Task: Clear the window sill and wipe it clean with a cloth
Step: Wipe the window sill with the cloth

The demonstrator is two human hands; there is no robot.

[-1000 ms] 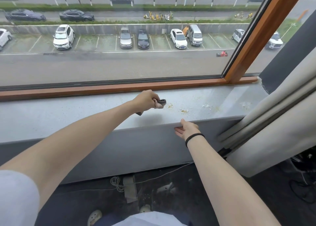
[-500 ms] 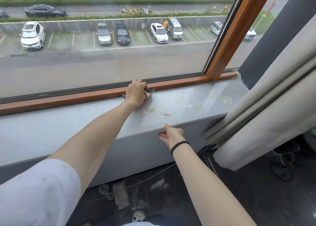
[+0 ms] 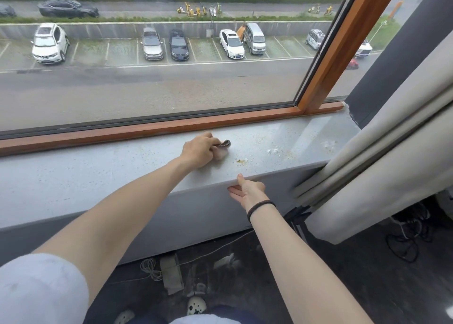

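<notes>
A pale grey speckled window sill [image 3: 103,176] runs under the wood-framed window. My left hand [image 3: 198,151] grips a small bunched cloth [image 3: 223,147] and presses it on the sill near the middle. Yellowish crumbs [image 3: 241,161] lie just right of the cloth, and more whitish bits [image 3: 273,151] lie further right. My right hand [image 3: 247,189] is cupped against the sill's front edge below the crumbs, thumb up on the lip, fingers straight under it. It holds nothing.
A brown wooden window frame [image 3: 171,125] borders the sill's far side. A grey curtain [image 3: 382,167] hangs at the right and covers the sill's right end. Cables [image 3: 404,240] and a power strip [image 3: 171,274] lie on the dark floor below.
My left hand with the cloth moved from the window frame back toward the middle of the sill. One crumb patch that lay near the cloth is gone. My right hand stayed at the front edge.
</notes>
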